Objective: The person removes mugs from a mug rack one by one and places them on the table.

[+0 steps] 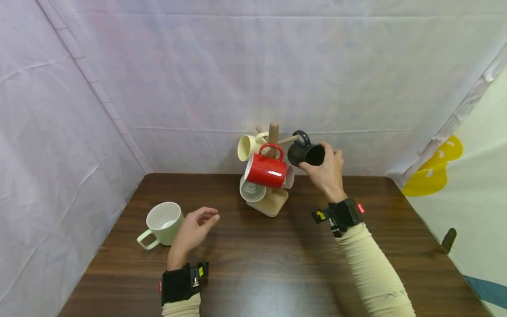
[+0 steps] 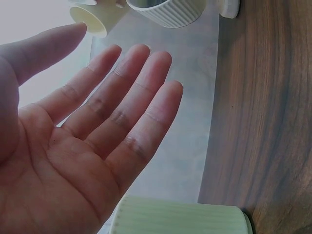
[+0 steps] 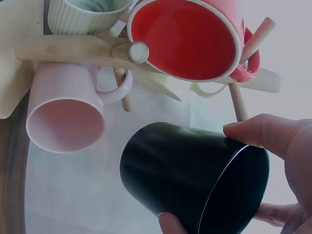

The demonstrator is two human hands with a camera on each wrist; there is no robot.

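Note:
My right hand grips a black mug around its mouth, thumb on one side and fingers on the other. The mug lies tilted sideways, handle upward, at the tip of a peg of a wooden mug tree; I cannot tell how far the peg goes through the handle. On the tree hang a red mug, a pale yellow mug, a white ribbed mug and a pink mug. My left hand, empty with relaxed fingers, is beside a light green mug standing upright.
The tree's wooden base stands near the back of the dark brown table. A white cloth wall rises right behind the table, and another stands along the left side. A yellow patch shows on the right-hand cloth.

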